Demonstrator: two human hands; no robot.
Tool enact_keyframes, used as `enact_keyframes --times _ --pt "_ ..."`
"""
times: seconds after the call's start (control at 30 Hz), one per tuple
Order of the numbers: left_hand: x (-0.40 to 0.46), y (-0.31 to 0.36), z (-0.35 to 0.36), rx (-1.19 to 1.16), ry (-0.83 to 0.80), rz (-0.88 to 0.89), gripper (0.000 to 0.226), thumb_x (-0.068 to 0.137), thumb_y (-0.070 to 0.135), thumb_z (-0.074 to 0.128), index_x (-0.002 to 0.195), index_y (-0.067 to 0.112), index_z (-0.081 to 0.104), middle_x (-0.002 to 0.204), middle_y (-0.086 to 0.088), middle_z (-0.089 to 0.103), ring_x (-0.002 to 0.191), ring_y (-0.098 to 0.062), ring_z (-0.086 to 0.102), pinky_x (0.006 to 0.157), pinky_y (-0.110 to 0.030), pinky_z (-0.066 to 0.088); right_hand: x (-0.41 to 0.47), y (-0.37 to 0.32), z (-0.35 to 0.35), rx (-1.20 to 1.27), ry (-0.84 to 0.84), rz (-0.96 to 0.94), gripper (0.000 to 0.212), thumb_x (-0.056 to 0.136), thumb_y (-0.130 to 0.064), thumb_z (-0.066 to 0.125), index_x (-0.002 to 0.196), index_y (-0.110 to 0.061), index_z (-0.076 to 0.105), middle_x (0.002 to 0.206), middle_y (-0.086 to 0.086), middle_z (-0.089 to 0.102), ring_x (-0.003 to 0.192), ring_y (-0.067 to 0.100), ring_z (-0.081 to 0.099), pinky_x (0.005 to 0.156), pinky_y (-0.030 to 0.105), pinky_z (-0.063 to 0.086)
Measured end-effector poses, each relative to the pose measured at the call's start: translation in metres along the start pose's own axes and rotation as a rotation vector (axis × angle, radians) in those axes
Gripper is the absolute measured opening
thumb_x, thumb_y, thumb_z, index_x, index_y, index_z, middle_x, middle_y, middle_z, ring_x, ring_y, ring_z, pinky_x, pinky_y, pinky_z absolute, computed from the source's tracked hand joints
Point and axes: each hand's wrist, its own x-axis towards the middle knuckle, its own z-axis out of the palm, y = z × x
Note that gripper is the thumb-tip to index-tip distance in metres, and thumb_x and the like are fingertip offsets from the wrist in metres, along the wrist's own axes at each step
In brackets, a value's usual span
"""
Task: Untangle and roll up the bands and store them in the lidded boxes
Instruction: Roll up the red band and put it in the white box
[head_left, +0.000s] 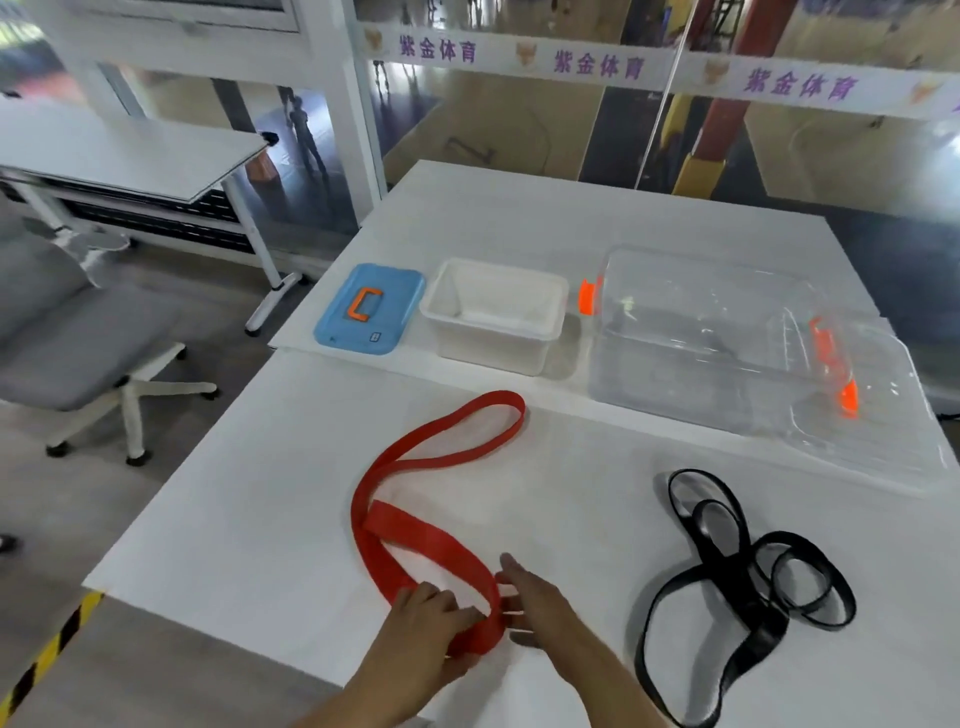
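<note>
Fig.: start of rolling, head view. Left hand (434, 616) and right hand (535, 605) at lower centre of frame, both on near end of red band (415, 540); left fingers curled over the bend and pinching it, right fingers (511, 569) spread, pressing flat beside it. Rest of red band trailing up toward frame centre, one twist visible mid-length, far loop near white box (493, 314). Black band (737, 577) at lower right, knotted, untouched, well apart from hands.

Advice, judged: flatten twist first; keep first turn tight and edges aligned; roll away from body w/ right hand feeding slack, else coil likely to spring open.

Containers, upper half of frame: white box open, appears empty; blue lid (369, 309) w/ orange handle lying flat just left of it. Clear box (691, 338) at right, seemingly empty; clear lid (867, 395) w/ orange clips resting against its right side. Nothing stored yet.
</note>
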Motion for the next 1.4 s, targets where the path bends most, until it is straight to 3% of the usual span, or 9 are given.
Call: enact_keyframes --times 0.2,0.53,0.63,0.77,0.9,1.0,1.1,1.27,1.4 --pt "-0.017 0.018 0.002 -0.024 -0.038 0.02 0.039 0.079 0.053 0.057 0.117 0.044 0.06 0.076 0.016 0.062 0.077 -0.01 0.059 0.071 -0.024 0.05 0.002 -0.002 0.015 -0.045 0.009 -0.051 0.009 0.09 -0.01 0.068 0.093 -0.006 0.075 0.069 0.003 0.066 0.059 0.015 0.065 0.06 0.026 0.053" --pt "0.013 0.022 -0.068 -1.08 -0.154 -0.618 0.053 0.085 0.042 0.046 0.132 0.024 0.063 0.122 0.008 0.071 0.119 -0.008 0.061 0.108 -0.029 0.044 -0.06 -0.034 0.005 -0.007 0.118 -0.388 0.024 0.099 -0.007 0.059 0.108 -0.021 0.075 0.103 -0.008 0.081 0.107 0.017 0.073 0.097 0.039 0.055" --pt "0.035 0.026 -0.1 -1.222 -0.087 -0.671 0.036 0.1 0.045 0.044 0.117 0.027 0.07 0.116 0.008 0.076 0.121 -0.01 0.059 0.109 -0.034 0.037 -0.081 -0.047 -0.009 0.004 0.096 -0.439 0.037 0.097 0.0 0.058 0.113 -0.029 0.075 0.11 -0.009 0.08 0.113 0.011 0.07 0.102 0.031 0.052" --pt "0.066 0.034 -0.14 -1.419 -0.047 -0.731 0.041 0.097 0.049 0.054 0.116 0.016 0.07 0.105 -0.005 0.08 0.108 -0.021 0.07 0.102 -0.042 0.052 -0.102 -0.058 -0.025 -0.023 0.114 -0.493 0.045 0.08 0.006 0.054 0.1 -0.024 0.081 0.105 -0.003 0.081 0.109 0.016 0.071 0.097 0.032 0.051" --pt "0.082 0.049 -0.165 -1.564 -0.078 -0.684 0.035 0.094 0.022 0.066 0.128 0.018 0.059 0.13 -0.018 0.062 0.11 -0.034 0.069 0.092 -0.047 0.06 -0.116 -0.062 -0.038 0.079 0.086 -0.557 0.038 0.074 0.011 0.051 0.081 -0.016 0.078 0.096 0.013 0.081 0.101 0.029 0.076 0.094 0.035 0.055" --pt "0.086 0.05 -0.166 -1.21 -0.026 -0.425 0.087 0.084 0.001 0.068 0.153 0.039 0.031 0.152 -0.008 0.042 0.125 -0.029 0.06 0.095 -0.041 0.06 -0.124 -0.069 -0.046 0.167 -0.004 -0.607 0.029 0.064 0.006 0.052 0.075 -0.01 0.074 0.085 0.018 0.075 0.092 0.035 0.074 0.094 0.039 0.055" --pt "0.088 0.05 -0.167 -0.617 0.077 -0.264 0.104 0.074 0.023 0.08 0.156 0.045 0.02 0.156 0.0 0.03 0.138 -0.025 0.04 0.112 -0.042 0.044 -0.139 -0.08 -0.054 0.163 -0.071 -0.627 0.025 0.059 0.001 0.048 0.07 -0.005 0.07 0.072 0.018 0.066 0.076 0.031 0.065 0.083 0.038 0.055" --pt "0.105 0.053 -0.195 -0.248 0.436 -0.166 0.036 0.071 0.049 0.08 0.104 0.038 0.07 0.146 0.004 0.044 0.124 -0.024 0.05 0.1 -0.035 0.039 -0.182 -0.118 -0.083 0.083 -0.086 -0.689 0.014 0.063 -0.007 0.056 0.069 -0.004 0.068 0.065 0.015 0.06 0.06 0.023 0.06 0.064 0.031 0.052" --pt "0.113 0.065 -0.258 -0.464 0.426 -0.149 0.026 0.079 0.034 0.081 0.087 0.029 0.057 0.114 0.012 0.069 0.103 -0.016 0.065 0.085 -0.035 0.056 -0.218 -0.155 -0.108 -0.118 0.104 -0.777 0.044 0.073 -0.043 0.079 0.09 -0.004 0.067 0.064 0.003 0.05 0.058 0.015 0.05 0.057 0.025 0.044"
